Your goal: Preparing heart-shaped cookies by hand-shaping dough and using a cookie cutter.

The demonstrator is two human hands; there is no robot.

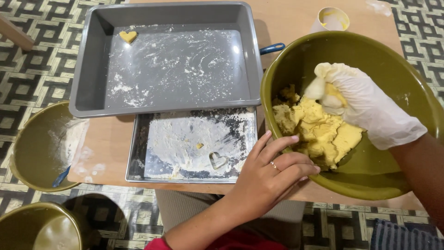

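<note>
Far left, off the table edge, two olive bowls stood on the patterned floor; the upper olive bowl [39,148] was dusted with flour and held a small blue tool [61,177]. Next across, I logged a grey baking pan [92,60], floured, with one heart-shaped dough piece [128,36] in its far corner. Below it lay a steel tray [138,153] spread with flour, a heart cutter [217,160] resting on it.

My bare left hand [268,173] gripped the near rim of the big green bowl [397,60], fingers curled over the edge, tilting it toward me. The yellow dough [319,132] sat low against the near wall. My gloved right hand [365,109] was inside the bowl, closed around a lump of dough at the top of the mass.

Judgement: to pull a portion cleanly, keep the rim held firm and the tilt steady, pinch from the loose crumbly edge, and press crumbs back into the mass.

A pale cup [332,19] stood beyond the bowl.
</note>
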